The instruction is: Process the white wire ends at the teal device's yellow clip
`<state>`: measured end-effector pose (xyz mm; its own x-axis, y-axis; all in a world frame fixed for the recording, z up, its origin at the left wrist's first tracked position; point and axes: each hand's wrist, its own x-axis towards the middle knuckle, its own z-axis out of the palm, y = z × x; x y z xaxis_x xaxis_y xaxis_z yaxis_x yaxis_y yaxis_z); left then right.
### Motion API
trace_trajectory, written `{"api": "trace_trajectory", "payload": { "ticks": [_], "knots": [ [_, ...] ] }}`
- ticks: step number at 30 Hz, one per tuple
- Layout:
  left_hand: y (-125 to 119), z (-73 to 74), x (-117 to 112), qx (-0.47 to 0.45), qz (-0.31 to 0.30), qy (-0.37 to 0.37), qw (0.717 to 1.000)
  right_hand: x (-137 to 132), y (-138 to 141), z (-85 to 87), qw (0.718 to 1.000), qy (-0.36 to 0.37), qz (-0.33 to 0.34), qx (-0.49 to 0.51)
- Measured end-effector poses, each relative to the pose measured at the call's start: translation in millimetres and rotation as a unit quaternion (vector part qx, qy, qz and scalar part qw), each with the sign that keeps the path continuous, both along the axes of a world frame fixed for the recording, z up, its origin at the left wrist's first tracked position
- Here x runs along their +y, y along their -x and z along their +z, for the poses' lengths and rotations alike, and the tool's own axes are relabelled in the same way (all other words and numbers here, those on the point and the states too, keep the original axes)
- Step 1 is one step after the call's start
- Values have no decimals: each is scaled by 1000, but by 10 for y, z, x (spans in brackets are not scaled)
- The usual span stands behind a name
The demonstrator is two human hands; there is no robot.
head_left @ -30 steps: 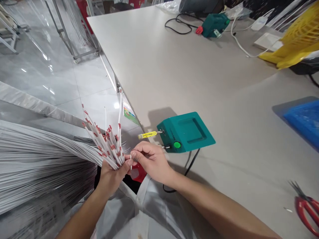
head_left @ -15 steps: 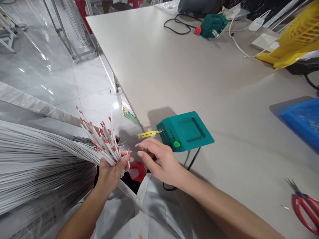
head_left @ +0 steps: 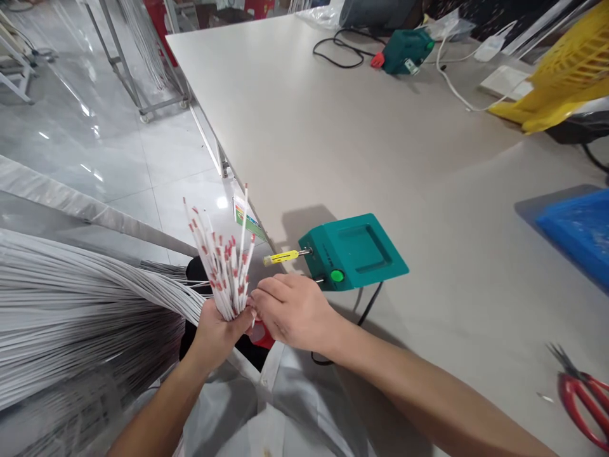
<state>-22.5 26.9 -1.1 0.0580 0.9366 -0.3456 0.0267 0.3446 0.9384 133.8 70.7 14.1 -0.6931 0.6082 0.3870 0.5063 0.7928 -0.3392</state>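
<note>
A bundle of white cables (head_left: pixel 231 279) with red-tipped ends is gripped in my left hand (head_left: pixel 216 333), the ends fanning upward above the fist. My right hand (head_left: pixel 292 311) is closed with its fingertips pinched at a cable end beside my left thumb. Those fingers mostly hide the tip. Just beyond my right hand, a teal device (head_left: pixel 356 251) with a green button sits at the table edge. A yellow-handled tool (head_left: pixel 283 257) sticks out of its side, over the edge.
The long run of cables (head_left: pixel 85 304) lies to my left. On the table (head_left: pixel 304 127) are red-handled scissors (head_left: pixel 578 387) at right, a blue tray (head_left: pixel 578 228), a yellow fan-like object (head_left: pixel 566 76) and a second teal device (head_left: pixel 406 51). A wheeled metal rack (head_left: pixel 124 76) stands beyond.
My right hand has moved left and closed its fingers at the cable end by my left thumb. The bundle's red tips have swung upright and to the right.
</note>
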Motion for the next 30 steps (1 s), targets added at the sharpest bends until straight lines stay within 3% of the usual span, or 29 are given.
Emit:
{"api": "trace_trajectory", "payload": {
  "ticks": [3,6,11,15,18,21,26,30],
  "knots": [
    [-13,-25,-13,-6,1,4,1000,32,-22,3,993,-94,26,-62],
    [-18,-65,-32,-52,67,17,996,45,-58,-22,993,-98,28,-51],
    [-4,-68,-24,-105,126,31,986,-43,-107,-68,998,60,-11,23],
    [-13,-62,-10,-101,103,25,989,-67,-95,-26,975,175,-79,108],
    [-26,-68,-17,-95,63,26,993,-32,-37,11,961,226,-78,136],
    [-34,-63,-30,-99,42,27,994,-6,32,13,956,248,-69,143],
    [-25,-21,-20,-147,132,36,980,-52,47,-41,961,214,-70,158],
    [-14,-2,-2,-149,142,49,977,-77,-15,-45,954,239,-107,149]
  ]
}}
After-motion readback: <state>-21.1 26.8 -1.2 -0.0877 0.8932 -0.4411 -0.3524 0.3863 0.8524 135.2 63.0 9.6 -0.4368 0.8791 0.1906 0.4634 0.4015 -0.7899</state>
